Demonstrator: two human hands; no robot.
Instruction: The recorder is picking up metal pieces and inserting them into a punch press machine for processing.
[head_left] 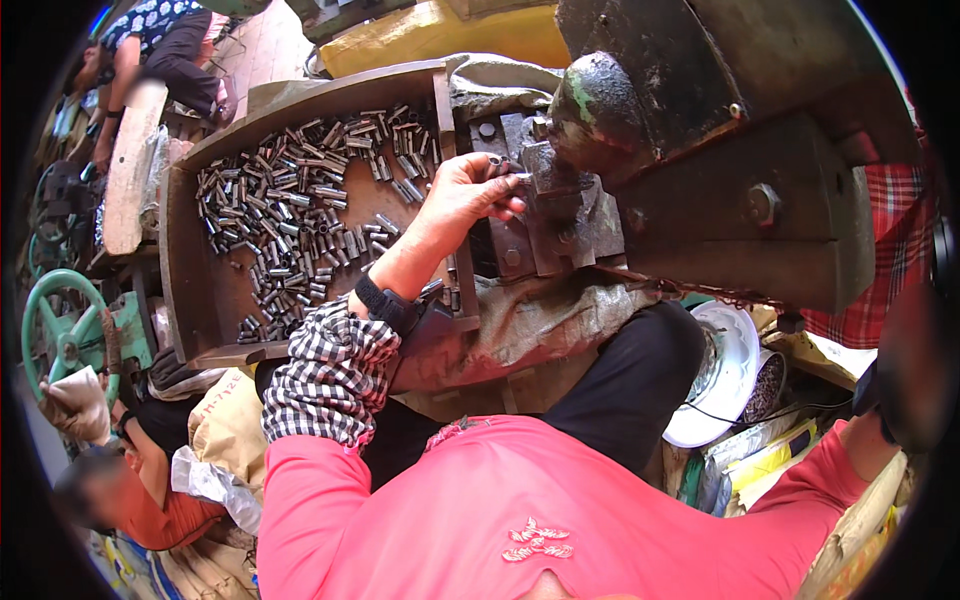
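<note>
Pinches a small metal tube (497, 165) in the left grip (496, 186), closed between thumb and fingers just beside a dark metal block (560, 215) of the machine (770, 210), with an open end of the tube turned upward but too little visible to tell the long axis exactly. Has, left of that grip, a wooden tray (177, 260) full of loose metal tubes (300, 190) pointing every which way. Reaches the left forearm (405, 262) forward across the tray's right side, and stretches the right forearm (868, 445) far out sideways, with the right grip (912, 365) too blurred to tell whether closed.
</note>
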